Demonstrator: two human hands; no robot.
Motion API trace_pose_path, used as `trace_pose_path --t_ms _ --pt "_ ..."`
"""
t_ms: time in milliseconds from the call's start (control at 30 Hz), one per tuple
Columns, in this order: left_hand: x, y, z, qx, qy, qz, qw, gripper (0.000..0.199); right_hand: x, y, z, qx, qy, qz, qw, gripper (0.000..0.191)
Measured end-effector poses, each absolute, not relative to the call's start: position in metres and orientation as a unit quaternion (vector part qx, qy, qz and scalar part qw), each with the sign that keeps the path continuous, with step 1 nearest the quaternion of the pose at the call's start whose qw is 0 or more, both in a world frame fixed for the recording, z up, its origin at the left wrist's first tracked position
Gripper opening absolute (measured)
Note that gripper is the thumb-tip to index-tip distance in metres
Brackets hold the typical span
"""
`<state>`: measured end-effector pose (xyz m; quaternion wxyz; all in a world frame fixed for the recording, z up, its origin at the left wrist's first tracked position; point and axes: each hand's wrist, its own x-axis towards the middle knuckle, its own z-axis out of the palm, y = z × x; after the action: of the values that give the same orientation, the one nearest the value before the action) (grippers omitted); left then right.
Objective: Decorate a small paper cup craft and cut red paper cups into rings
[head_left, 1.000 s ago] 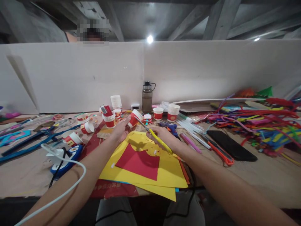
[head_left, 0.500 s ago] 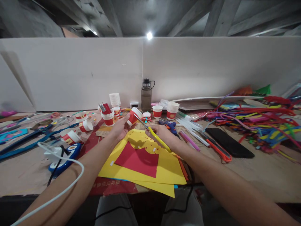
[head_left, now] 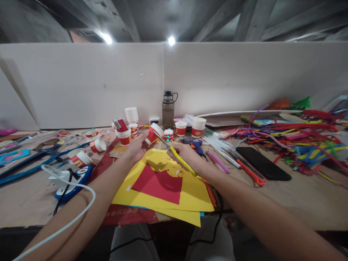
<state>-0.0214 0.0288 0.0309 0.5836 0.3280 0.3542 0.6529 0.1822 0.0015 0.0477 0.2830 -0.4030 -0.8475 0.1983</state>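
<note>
A red and white paper cup [head_left: 154, 133] is tilted in my left hand [head_left: 139, 148], whose fingers hold it from the left side. My right hand [head_left: 185, 155] grips yellow-handled scissors [head_left: 181, 159], with the blades pointing up and left at the cup. Whether the blades touch the cup wall cannot be made out. Below both hands lie yellow sheets [head_left: 194, 197] with a red piece of paper [head_left: 159, 185] on top, its upper edge cut in curves. Small red scraps are scattered on the yellow paper near my right hand.
Behind the hands stand a bottle [head_left: 168, 110], stacked cups [head_left: 198, 127] and a cup of pens [head_left: 124, 135]. To the right lie a glue gun [head_left: 196, 145], a red cutter [head_left: 252, 173], a black phone [head_left: 263, 163] and colourful pipe cleaners [head_left: 304, 141]. A white cable [head_left: 81, 214] crosses my left forearm.
The view has shifted slightly, so everything sits a little further left. Both hands keep nearly the same pose, still holding the cup and the scissors.
</note>
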Motion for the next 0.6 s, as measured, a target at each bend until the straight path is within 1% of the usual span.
trace_pose_path --t_ms 133,267,467,600 --pt "-0.0238 0.0298 0.0326 0.342 0.352 0.653 0.577 0.022 0.1833 0.0034 0.0474 -0.384 -0.860 0.187 0.279 0.015" --pt "-0.0254 0.0296 0.0322 0.364 0.351 0.645 0.573 0.024 0.1843 0.0031 0.0489 -0.371 -0.862 0.205 0.279 0.013" --pt "-0.0206 0.0271 0.0316 0.398 0.358 0.624 0.570 0.028 0.1835 0.0020 0.0491 -0.378 -0.855 0.210 0.286 0.015" --pt "-0.0194 0.0274 0.0308 0.402 0.362 0.625 0.563 0.029 0.1827 0.0010 0.0478 -0.375 -0.855 0.210 0.289 0.022"
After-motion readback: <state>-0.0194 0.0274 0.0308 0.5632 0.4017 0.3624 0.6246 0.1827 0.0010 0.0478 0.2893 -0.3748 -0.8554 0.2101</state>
